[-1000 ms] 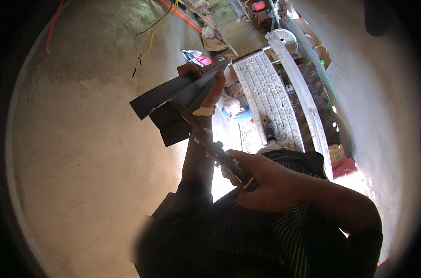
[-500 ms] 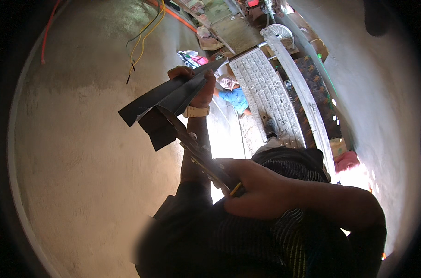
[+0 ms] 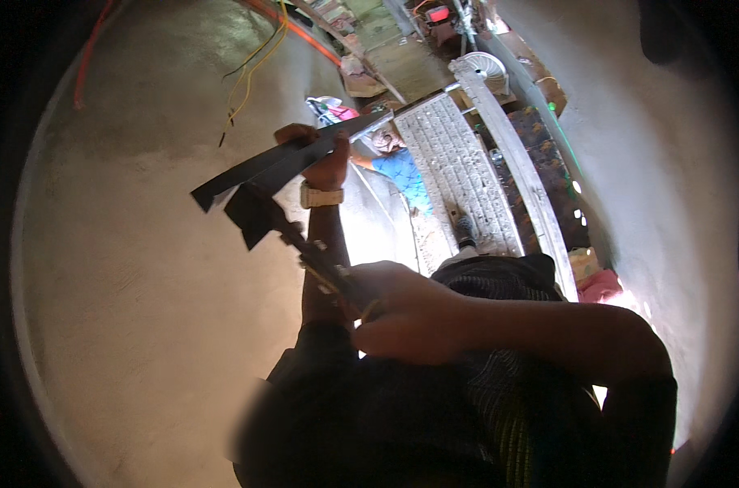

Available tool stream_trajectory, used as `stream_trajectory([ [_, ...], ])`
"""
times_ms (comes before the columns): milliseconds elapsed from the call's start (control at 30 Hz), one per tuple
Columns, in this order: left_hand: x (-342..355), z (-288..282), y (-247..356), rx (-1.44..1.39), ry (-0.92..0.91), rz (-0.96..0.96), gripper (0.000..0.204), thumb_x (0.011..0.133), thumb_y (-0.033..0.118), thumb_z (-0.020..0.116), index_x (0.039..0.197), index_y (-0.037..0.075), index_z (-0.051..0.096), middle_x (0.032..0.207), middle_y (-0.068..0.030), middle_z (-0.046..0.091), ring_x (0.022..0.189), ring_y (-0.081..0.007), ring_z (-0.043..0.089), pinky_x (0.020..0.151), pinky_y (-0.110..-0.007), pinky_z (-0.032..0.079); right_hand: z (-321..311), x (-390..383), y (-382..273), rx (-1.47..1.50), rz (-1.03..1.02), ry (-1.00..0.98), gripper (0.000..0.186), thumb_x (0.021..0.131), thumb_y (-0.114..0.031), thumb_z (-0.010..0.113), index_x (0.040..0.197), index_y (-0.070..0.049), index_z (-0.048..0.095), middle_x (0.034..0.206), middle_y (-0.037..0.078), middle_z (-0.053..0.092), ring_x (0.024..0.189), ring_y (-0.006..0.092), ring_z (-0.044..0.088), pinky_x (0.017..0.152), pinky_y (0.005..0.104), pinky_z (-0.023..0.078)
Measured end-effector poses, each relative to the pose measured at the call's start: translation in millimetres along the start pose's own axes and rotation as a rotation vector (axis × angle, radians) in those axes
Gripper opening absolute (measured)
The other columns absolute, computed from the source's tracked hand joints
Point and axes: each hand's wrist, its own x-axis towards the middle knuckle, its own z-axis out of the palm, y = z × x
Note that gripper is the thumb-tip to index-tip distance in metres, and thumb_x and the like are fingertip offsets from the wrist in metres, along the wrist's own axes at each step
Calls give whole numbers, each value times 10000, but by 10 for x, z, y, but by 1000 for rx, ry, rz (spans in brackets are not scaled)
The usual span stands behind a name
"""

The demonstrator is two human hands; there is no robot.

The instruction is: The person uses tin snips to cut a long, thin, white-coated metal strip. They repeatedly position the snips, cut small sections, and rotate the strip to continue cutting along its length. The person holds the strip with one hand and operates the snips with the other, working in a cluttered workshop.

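Observation:
My left hand [image 3: 327, 169], with a pale watch on its wrist, is closed around a dark grey metal channel [image 3: 260, 172]. The channel runs from my left up toward the far plank. At its near end a dark flap [image 3: 251, 213] hangs down. My right hand [image 3: 410, 313] is wrapped around the handles of a long dark tool with bolts along it, which looks like tin snips [image 3: 325, 267]. Its front end meets the channel beside the flap; shadow hides whether the jaws are apart.
Below me lies a spattered plank platform [image 3: 459, 167] where my foot rests, bordered by a long beam [image 3: 520, 167]. A person in a blue shirt [image 3: 404, 175] is down beside it. Loose wires [image 3: 243, 81] hang by the plastered wall [image 3: 142, 285]. A white fan [image 3: 487, 67] stands beyond.
Both hands, the channel and the tool have shifted left in the view. The channel has turned, showing its side more narrowly. More of the person below shows.

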Motion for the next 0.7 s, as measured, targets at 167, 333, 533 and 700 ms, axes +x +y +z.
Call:
stream_trajectory([
  [167,-39,-459,-611,-42,118,-266,535,829,168,909,1130,98,472,1030,-60,586,888,-188,575,804,-377,558,349,547,18,-983,-208,-78,133,870,-128,734,962,-40,772,831,132,727,837,266,747,756,440,596],
  [333,-2,-417,-872,-184,217,-549,439,877,69,857,1149,71,512,1025,-86,643,909,-218,627,806,-437,615,626,836,-208,-1426,-546,-180,134,901,-146,736,898,-42,821,856,149,781,807,316,771,705,462,622],
  [533,-9,-569,-412,-141,240,-403,515,837,41,858,1168,93,467,1014,-56,587,889,-178,586,796,-402,580,831,77,-305,-679,-111,-147,352,878,-187,729,1171,8,711,1010,189,765,892,360,752,803,482,622],
  [700,-125,-412,-51,-157,371,-334,610,788,32,870,1183,121,414,1004,-20,519,864,-133,535,785,-356,534,292,-689,-193,-285,104,-101,426,840,-124,714,1240,9,649,1032,180,733,910,344,733,816,465,606],
])
